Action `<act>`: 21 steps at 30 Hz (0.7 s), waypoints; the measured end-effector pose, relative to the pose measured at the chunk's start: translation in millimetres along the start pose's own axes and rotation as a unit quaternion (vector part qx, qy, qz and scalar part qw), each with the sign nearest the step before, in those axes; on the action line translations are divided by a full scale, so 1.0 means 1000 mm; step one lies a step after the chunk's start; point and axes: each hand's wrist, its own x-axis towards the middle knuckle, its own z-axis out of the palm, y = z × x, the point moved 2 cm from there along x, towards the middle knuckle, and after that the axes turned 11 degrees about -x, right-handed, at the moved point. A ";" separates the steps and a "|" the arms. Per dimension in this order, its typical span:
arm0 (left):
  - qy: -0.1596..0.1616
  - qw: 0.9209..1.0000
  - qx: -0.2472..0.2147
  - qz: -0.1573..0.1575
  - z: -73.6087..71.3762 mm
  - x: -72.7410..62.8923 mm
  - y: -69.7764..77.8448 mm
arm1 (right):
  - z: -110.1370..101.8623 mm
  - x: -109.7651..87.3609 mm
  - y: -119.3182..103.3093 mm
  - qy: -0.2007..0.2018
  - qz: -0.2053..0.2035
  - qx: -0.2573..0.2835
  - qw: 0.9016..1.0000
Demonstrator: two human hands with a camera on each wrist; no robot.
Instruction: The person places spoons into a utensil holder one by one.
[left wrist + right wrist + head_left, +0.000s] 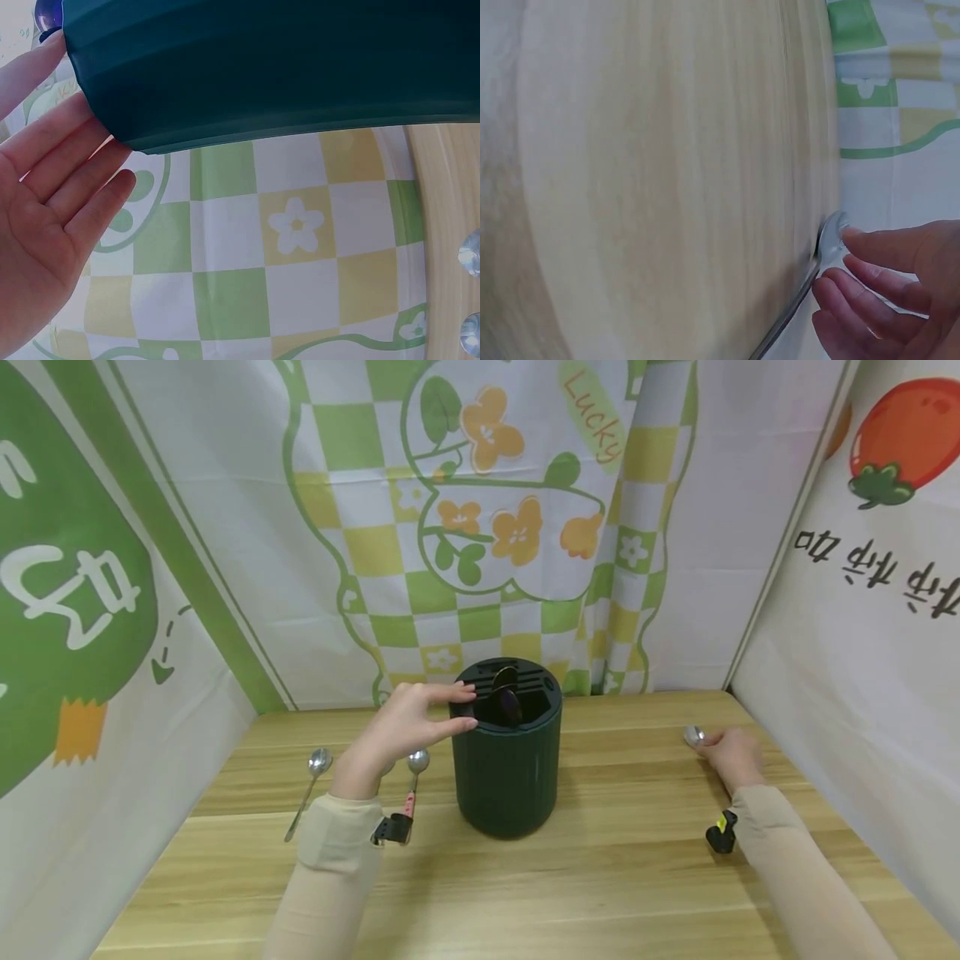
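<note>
A dark green ribbed utensil holder (506, 781) with a slotted black top stands upright on the wooden table. Two dark, shiny rounded utensil heads (512, 706) stick up out of its opening. My left hand (408, 718) is at the holder's left rim, its fingers extended and touching the edge, thumb apart on the near side; the left wrist view shows the palm and the straight fingers (67, 161). Far to the right, my right hand (733, 758) pinches a metal spoon (694, 736) by its bowl. In the right wrist view the spoon's handle (784, 326) slants down close to the table.
Left of the holder lie a metal spoon (318, 762) and a spoon with a pink handle (417, 762); another bowl (387, 768) shows partly behind my left wrist. A patterned curtain (420, 585) hangs behind the table (585, 868), with printed cloth walls (855, 635) at both sides.
</note>
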 end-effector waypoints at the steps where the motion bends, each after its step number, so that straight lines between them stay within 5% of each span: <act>1: 0.000 1.000 0.000 0.001 0.000 0.000 0.000 | 0.000 0.000 0.001 -0.004 0.003 -0.005 1.000; 21: 0.001 1.000 -0.005 0.007 0.000 0.000 0.001 | 0.003 0.007 0.015 -0.134 0.075 -0.034 0.987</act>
